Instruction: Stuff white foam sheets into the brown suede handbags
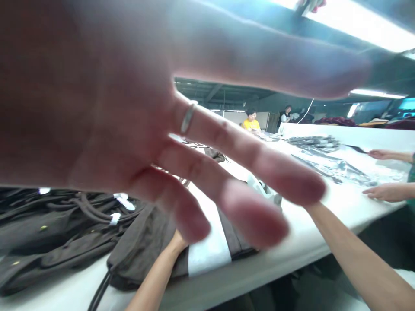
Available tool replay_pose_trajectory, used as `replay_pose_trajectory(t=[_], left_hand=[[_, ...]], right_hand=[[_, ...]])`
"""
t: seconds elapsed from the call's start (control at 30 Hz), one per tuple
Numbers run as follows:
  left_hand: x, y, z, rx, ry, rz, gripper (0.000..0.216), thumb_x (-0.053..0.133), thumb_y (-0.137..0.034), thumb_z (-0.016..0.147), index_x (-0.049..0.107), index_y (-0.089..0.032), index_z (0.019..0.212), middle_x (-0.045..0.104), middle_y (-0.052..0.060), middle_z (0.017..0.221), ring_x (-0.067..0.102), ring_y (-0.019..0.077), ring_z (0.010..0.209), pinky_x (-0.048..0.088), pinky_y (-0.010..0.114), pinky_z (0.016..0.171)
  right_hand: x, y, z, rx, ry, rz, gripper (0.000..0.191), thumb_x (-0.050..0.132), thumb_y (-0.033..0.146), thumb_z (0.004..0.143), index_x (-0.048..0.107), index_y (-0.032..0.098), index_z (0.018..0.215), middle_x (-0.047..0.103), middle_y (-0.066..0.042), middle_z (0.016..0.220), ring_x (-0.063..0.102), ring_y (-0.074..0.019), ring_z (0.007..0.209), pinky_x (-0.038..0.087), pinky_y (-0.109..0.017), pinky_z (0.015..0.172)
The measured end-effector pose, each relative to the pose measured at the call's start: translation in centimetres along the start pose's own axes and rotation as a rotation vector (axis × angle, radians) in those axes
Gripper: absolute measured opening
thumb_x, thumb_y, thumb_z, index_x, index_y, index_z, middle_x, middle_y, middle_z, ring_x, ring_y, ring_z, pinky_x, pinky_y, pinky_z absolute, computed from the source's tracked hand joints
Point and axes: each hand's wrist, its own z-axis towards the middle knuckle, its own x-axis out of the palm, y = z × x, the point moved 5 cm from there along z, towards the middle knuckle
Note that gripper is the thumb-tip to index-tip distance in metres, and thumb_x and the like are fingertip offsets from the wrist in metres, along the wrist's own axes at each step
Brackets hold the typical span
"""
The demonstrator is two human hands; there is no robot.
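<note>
Both hands (180, 242) mostly hidden, grip unclear, behind sb else's wide-spread hand (136, 108), L nr brn bag (139, 250)

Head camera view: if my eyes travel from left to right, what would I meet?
Heaped dark grey-brown fabric bags with cord handles, bare left forearm, white rectangular sheet, person in a yellow top, shiny clear plastic, co-worker's two bare hands. The large blurred foreground hand overlaps too much to place.

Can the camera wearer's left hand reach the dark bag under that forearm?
Probably yes: the left forearm extends over the dark bag, nothing seen between, though a large hand near the camera hides the left fingers.
</note>
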Motion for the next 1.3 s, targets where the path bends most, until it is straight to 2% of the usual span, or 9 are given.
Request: replay_pose_trajectory(t=[0.13,0.27,0.53,0.63,0.77,0.93,1.03,1.13,1.3], left_hand=[[0.1,0.2,0.1,0.005,-0.003,0.004,0.047,0.054,0.004,0.075,0.065,-0.015,0.116,0.059,0.010,0.134,0.049,0.0216,0.130,0.033,0.041,0.115],[0.0,0.0,0.0,0.007,-0.005,0.007,0.051,0.050,0.005,0.072,0.065,-0.013,0.118,0.059,0.010,0.134,0.050,0.0216,0.129,0.033,0.040,0.116],[-0.2,-0.3,0.0,-0.002,-0.010,0.000,0.051,0.050,0.004,0.071,0.066,-0.013,0.116,0.060,0.010,0.133,0.050,0.0219,0.129,0.033,0.040,0.116],[-0.1,-0.3,-0.1,-0.005,-0.010,-0.017,0.050,0.051,0.004,0.071,0.067,-0.014,0.115,0.060,0.010,0.133,0.050,0.0220,0.129,0.032,0.040,0.116],[0.0,-0.3,-0.3,-0.018,-0.023,-0.057,0.052,0.052,0.006,0.070,0.067,-0.014,0.116,0.060,0.011,0.133,0.049,0.0227,0.129,0.032,0.041,0.116],[0.2,0.3,0.1,-0.036,-0.015,-0.144,0.035,0.064,-0.004,0.078,0.067,-0.015,0.111,0.061,0.011,0.130,0.051,0.0236,0.126,0.035,0.047,0.113],[0.4,0.8,0.4,-0.042,-0.004,-0.203,0.025,0.063,-0.024,0.088,0.064,-0.015,0.112,0.061,0.010,0.127,0.054,0.0238,0.122,0.040,0.051,0.108],[0.5,1.1,0.4,-0.048,-0.002,-0.244,0.026,0.060,-0.031,0.091,0.063,-0.016,0.112,0.060,0.010,0.126,0.055,0.0235,0.119,0.043,0.050,0.105],[0.5,1.4,0.4,-0.065,0.001,-0.284,0.028,0.060,-0.033,0.091,0.061,-0.015,0.113,0.061,0.009,0.121,0.059,0.0225,0.112,0.048,0.048,0.098]], right_hand=[[-0.2,-2.4,0.5,0.086,0.081,0.044,0.031,0.070,0.042,0.074,0.072,0.012,0.068,0.071,-0.009,0.071,0.064,-0.0174,0.070,0.045,-0.025,0.063],[0.5,-5.3,-1.0,0.197,0.173,0.169,0.032,0.069,0.043,0.071,0.069,0.012,0.067,0.070,-0.009,0.069,0.056,-0.0118,0.057,0.042,-0.023,0.055],[2.9,-9.8,-2.9,0.194,0.083,0.225,0.035,0.064,0.048,0.067,0.066,0.013,0.066,0.065,-0.006,0.059,0.052,-0.0126,0.053,0.041,-0.025,0.054],[3.4,-11.4,-2.9,0.117,0.017,0.046,0.034,0.058,0.050,0.072,0.066,0.017,0.066,0.066,-0.005,0.059,0.057,-0.0161,0.057,0.044,-0.029,0.061],[2.8,-12.7,-4.2,0.191,-0.021,-0.244,0.031,0.058,0.047,0.074,0.066,0.021,0.062,0.070,-0.006,0.065,0.064,-0.0242,0.069,0.044,-0.035,0.067],[3.8,-5.9,-8.1,0.163,-0.081,0.098,0.040,0.067,0.058,0.066,0.073,0.020,0.075,0.073,-0.009,0.079,0.066,-0.0247,0.072,0.051,-0.034,0.065],[8.8,1.6,-11.6,0.146,0.170,0.403,0.052,0.076,0.059,0.057,0.074,0.014,0.082,0.072,-0.010,0.072,0.061,-0.0179,0.057,0.051,-0.028,0.051],[15.0,8.1,-14.1,0.154,0.386,0.526,0.046,0.077,0.052,0.062,0.073,0.010,0.080,0.070,-0.009,0.067,0.059,-0.0132,0.051,0.050,-0.022,0.046],[22.9,11.8,-14.3,0.299,0.460,0.550,0.017,0.069,0.025,0.078,0.068,0.008,0.077,0.068,-0.007,0.059,0.060,-0.0104,0.046,0.050,-0.017,0.045]])
